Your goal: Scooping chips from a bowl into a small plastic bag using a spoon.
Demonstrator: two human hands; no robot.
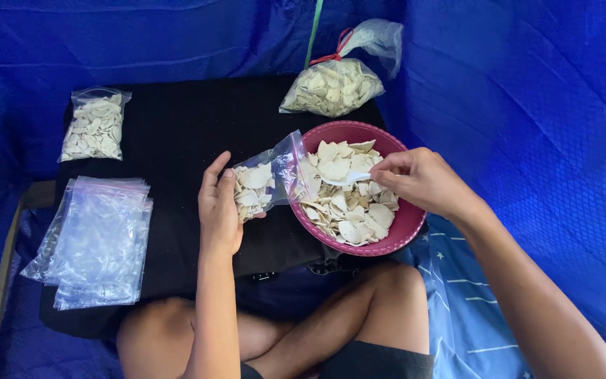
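While left hand grips bag | right hand pinches, seemingly, scoop

A black tabletop sits among blue tarpaulin walls. At its far left lies a sealed bag of pale chips; nearer, a stack of empty clear bags — and, far right, a large tied bag.

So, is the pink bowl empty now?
No, the pink bowl is full of pale flat chips, and the right hand holds a white spoon over them.
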